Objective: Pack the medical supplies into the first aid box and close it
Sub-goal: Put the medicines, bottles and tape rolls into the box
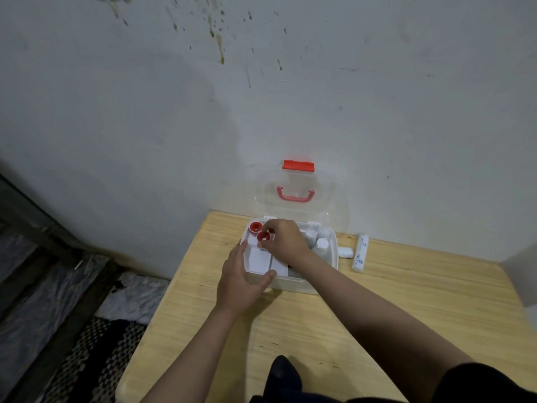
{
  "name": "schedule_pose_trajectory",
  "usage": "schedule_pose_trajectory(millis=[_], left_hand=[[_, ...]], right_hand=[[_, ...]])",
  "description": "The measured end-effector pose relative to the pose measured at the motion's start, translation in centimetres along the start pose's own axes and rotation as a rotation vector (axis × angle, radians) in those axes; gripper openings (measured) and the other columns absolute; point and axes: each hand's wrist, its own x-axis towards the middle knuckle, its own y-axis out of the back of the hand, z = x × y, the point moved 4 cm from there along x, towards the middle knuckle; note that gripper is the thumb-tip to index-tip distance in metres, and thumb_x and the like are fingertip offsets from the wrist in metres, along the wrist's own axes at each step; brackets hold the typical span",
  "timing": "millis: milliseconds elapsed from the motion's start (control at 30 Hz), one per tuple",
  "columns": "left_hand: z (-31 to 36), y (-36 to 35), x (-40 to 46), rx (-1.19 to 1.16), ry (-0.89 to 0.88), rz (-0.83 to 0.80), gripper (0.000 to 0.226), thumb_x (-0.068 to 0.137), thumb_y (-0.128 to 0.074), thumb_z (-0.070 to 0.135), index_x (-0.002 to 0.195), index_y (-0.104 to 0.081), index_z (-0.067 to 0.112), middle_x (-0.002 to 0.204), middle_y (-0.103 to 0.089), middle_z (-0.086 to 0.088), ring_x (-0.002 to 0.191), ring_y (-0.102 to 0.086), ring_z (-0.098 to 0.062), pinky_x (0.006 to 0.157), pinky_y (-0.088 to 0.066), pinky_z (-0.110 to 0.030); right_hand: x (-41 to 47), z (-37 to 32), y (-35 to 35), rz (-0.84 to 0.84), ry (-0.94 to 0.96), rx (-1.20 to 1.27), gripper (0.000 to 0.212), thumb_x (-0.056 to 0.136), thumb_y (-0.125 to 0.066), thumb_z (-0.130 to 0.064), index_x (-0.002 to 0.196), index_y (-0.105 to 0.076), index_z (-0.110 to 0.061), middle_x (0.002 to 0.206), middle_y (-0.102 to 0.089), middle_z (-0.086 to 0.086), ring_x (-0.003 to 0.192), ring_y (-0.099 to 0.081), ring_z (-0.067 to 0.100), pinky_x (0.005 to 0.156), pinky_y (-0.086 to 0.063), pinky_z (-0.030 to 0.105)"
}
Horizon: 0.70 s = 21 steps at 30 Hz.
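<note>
The white first aid box (305, 286) stands open on the wooden table, its clear lid (296, 181) with red latch and handle upright against the wall. My right hand (286, 239) reaches into the box's left rear part and is shut on a red tape roll (263, 236). A second red tape roll (256, 227) lies in the back left corner. My left hand (242, 279) rests against the box's front left corner, fingers spread. White bottles (319, 242) stand in the right part of the box. Flat white packets (258, 258) lie in the front left.
To the right of the box on the table lie a small white roll (345, 252) and a long wrapped white bandage roll (360, 252). The wooden table (406, 301) abuts the stained wall. The floor with a patterned mat (96, 353) lies to the left.
</note>
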Motion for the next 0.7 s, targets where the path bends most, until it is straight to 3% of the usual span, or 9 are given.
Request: schedule_pose_trajectory(millis=[133, 233, 333, 433, 533, 600, 700], left_hand=[[-0.1, 0.0, 0.0, 0.009, 0.005, 0.002, 0.096, 0.063, -0.063, 0.073, 0.143, -0.027, 0.033, 0.15, -0.034, 0.008, 0.135, -0.035, -0.014, 0.1, -0.046, -0.04], [-0.1, 0.0, 0.0, 0.012, 0.0, 0.004, 0.096, 0.063, -0.063, 0.072, 0.143, -0.027, 0.031, 0.149, -0.035, 0.007, 0.135, -0.035, -0.015, 0.099, -0.045, -0.04], [-0.2, 0.0, 0.0, 0.002, -0.004, -0.001, 0.094, 0.064, -0.065, 0.07, 0.141, -0.027, 0.032, 0.146, -0.037, 0.007, 0.131, -0.037, -0.016, 0.097, -0.048, -0.042], [-0.3, -0.1, 0.0, -0.01, -0.005, -0.007, 0.092, 0.065, -0.068, 0.066, 0.141, -0.027, 0.033, 0.147, -0.036, 0.007, 0.132, -0.036, -0.016, 0.098, -0.047, -0.044], [-0.2, 0.0, -0.1, -0.005, -0.008, -0.002, 0.093, 0.064, -0.066, 0.067, 0.142, -0.028, 0.031, 0.149, -0.034, 0.007, 0.135, -0.034, -0.016, 0.101, -0.045, -0.043], [-0.2, 0.0, -0.1, -0.01, -0.002, 0.002, 0.093, 0.063, -0.065, 0.067, 0.141, -0.029, 0.031, 0.148, -0.035, 0.008, 0.134, -0.035, -0.015, 0.1, -0.045, -0.042], [-0.2, 0.0, -0.1, -0.012, 0.003, 0.005, 0.09, 0.066, -0.072, 0.059, 0.141, -0.029, 0.032, 0.147, -0.035, 0.008, 0.132, -0.036, -0.015, 0.097, -0.047, -0.041]], right_hand=[[-0.9, 0.5, 0.9, 0.086, -0.039, 0.053, 0.033, 0.081, -0.069, -0.021, 0.113, -0.065, -0.012, 0.117, -0.067, 0.007, 0.108, -0.06, 0.022, 0.092, -0.049, 0.035], [-2.0, 0.6, 2.2, 0.156, -0.035, 0.085, 0.032, 0.084, -0.066, -0.02, 0.115, -0.064, -0.013, 0.12, -0.066, 0.005, 0.11, -0.06, 0.02, 0.096, -0.048, 0.032], [-3.6, 0.8, 4.1, 0.257, -0.021, 0.105, 0.027, 0.086, -0.064, -0.018, 0.112, -0.066, -0.012, 0.114, -0.069, 0.004, 0.103, -0.062, 0.017, 0.09, -0.046, 0.026], [-5.7, 2.9, 6.8, 0.485, 0.0, 0.174, 0.02, 0.085, -0.063, -0.011, 0.104, -0.069, -0.008, 0.103, -0.071, 0.007, 0.092, -0.065, 0.018, 0.083, -0.052, 0.029], [-7.7, 7.3, 8.7, 0.659, -0.138, 0.197, 0.018, 0.084, -0.062, -0.007, 0.101, -0.068, -0.006, 0.099, -0.07, 0.011, 0.082, -0.064, 0.019, 0.074, -0.046, 0.026], [-8.4, 11.0, 8.9, 0.656, -0.268, 0.16, 0.021, 0.084, -0.061, -0.008, 0.104, -0.067, -0.008, 0.102, -0.067, 0.013, 0.085, -0.065, 0.024, 0.074, -0.043, 0.026], [-8.5, 15.7, 7.8, 0.506, -0.408, 0.061, 0.03, 0.084, -0.061, -0.013, 0.113, -0.064, -0.013, 0.108, -0.06, 0.018, 0.098, -0.06, 0.033, 0.079, -0.045, 0.032]])
